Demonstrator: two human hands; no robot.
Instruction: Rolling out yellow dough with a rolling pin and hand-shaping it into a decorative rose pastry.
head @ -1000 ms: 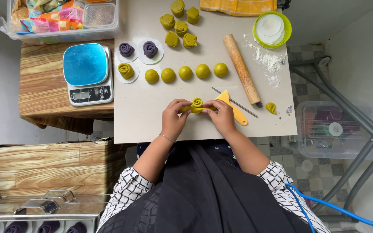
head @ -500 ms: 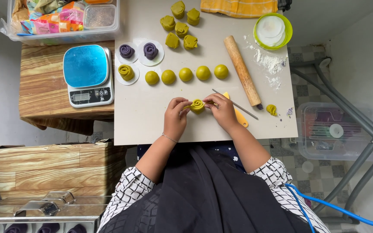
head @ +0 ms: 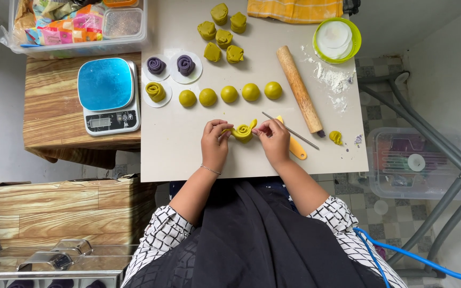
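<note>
both hands are working at the near middle of the pale surface [head: 188, 154]: the left hand [head: 215, 143] and right hand [head: 274, 140] are each pinching a side of the green dough spiral [head: 243, 131], grip narrow and closed on it. judging by the shape, light even fingertip pressure is keeping the coil from flattening. beside the right hand a yellow scraper [head: 294, 148] and thin metal stick [head: 290, 130] are lying; farther off are five green dough balls [head: 229, 94], a rolling pin [head: 299, 88] and a blue scale [head: 108, 96].
</note>
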